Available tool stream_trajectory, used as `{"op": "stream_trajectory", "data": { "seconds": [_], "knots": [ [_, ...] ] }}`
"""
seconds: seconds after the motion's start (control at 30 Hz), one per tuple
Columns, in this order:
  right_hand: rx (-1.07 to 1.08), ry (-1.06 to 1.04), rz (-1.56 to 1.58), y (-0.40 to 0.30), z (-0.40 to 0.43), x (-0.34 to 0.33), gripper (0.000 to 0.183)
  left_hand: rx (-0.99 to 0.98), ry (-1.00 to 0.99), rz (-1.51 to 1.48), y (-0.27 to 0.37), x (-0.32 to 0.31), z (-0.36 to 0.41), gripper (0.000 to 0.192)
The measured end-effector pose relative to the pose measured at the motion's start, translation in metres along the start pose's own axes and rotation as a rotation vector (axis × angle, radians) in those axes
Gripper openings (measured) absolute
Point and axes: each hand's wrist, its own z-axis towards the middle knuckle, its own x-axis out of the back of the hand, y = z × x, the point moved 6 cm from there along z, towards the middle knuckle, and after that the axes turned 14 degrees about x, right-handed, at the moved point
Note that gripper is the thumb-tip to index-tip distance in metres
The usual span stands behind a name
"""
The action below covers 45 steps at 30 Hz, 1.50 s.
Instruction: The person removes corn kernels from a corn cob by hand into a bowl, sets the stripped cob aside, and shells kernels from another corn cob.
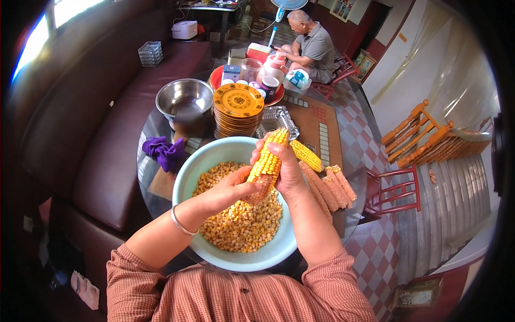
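A partly stripped ear of dried corn (267, 163) is tilted above a pale blue-green plastic basin (183, 171). My right hand (287, 167) grips the ear along its right side. Against the bare lower end of the cob, my left hand (233, 187) presses with its thumb, fingers partly hidden behind the ear. Loose corn kernels (241, 227) cover the bottom of the basin. Another ear, still full of yellow kernels (306, 156), lies right of the basin. Beside it rest several stripped cobs (336, 189), a few kernels left on some.
On the glass-topped round table (147, 133) are a stack of amber plates (239, 100), a steel bowl (185, 98), a purple cloth (165, 153) and a glass ashtray (287, 120). A red tray (217, 74) holds jars and a pink flask (275, 66). Beyond sits a person (316, 46).
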Motion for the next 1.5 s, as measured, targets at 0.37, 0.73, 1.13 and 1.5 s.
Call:
{"op": "stream_trajectory", "data": {
  "seconds": [0.37,0.73,1.13,1.5],
  "knots": [
    [0.049,-0.085,-0.110,-0.001,-0.003,-0.012,0.034,0.003,-0.040,-0.053,0.001,-0.001,0.001,0.054],
    [0.070,-0.072,-0.099,-0.004,-0.003,-0.012,0.036,-0.027,0.024,0.005,-0.003,0.000,0.005,0.057],
    [0.030,-0.055,-0.015,-0.001,-0.001,-0.006,0.034,-0.090,0.019,0.183,0.000,-0.004,0.003,0.072],
    [0.032,-0.059,-0.010,-0.004,-0.002,-0.009,0.030,-0.103,0.059,0.100,-0.001,-0.001,0.002,0.054]
  ]
}}
